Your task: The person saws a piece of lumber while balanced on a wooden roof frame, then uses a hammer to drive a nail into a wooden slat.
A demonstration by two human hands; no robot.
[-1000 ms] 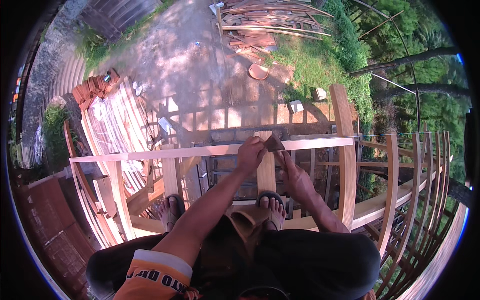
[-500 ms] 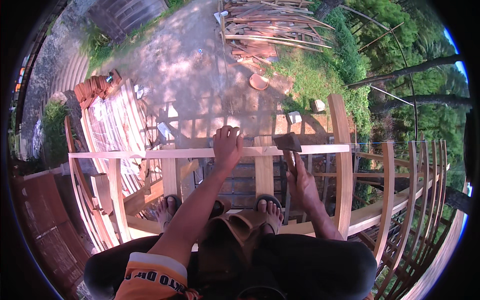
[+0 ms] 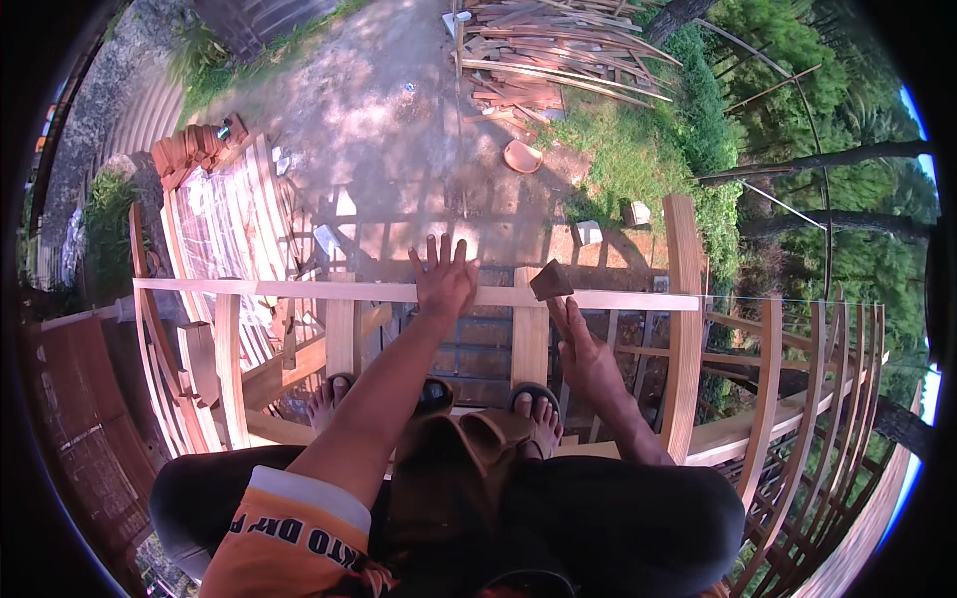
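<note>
My left hand [image 3: 446, 284] lies over a long pale batten [image 3: 633, 299], its fingers spread beyond the far edge. The batten runs crosswise over upright-looking timber rafters [image 3: 683, 369]. My right hand [image 3: 588, 361] grips a hatchet-like tool [image 3: 551, 282] by its handle; the dark, wedge-shaped head is over the batten, right of my left hand. My sandaled feet [image 3: 538, 419] are on the timber frame below, with a brown leather pouch [image 3: 464, 444] between my legs.
Below and beyond the frame are a dirt yard [image 3: 379, 120], a timber pile [image 3: 548, 50], reddish stacked tiles [image 3: 189, 154] and an orange basin [image 3: 521, 156]. More rafters [image 3: 768, 389] run along the right, beside trees [image 3: 837, 110]. A dark metal grid [image 3: 469, 349] shows through the gaps.
My left hand has let go near the tool, moved left along the batten and spread its fingers. The tool's head has shifted slightly, still in my right hand.
</note>
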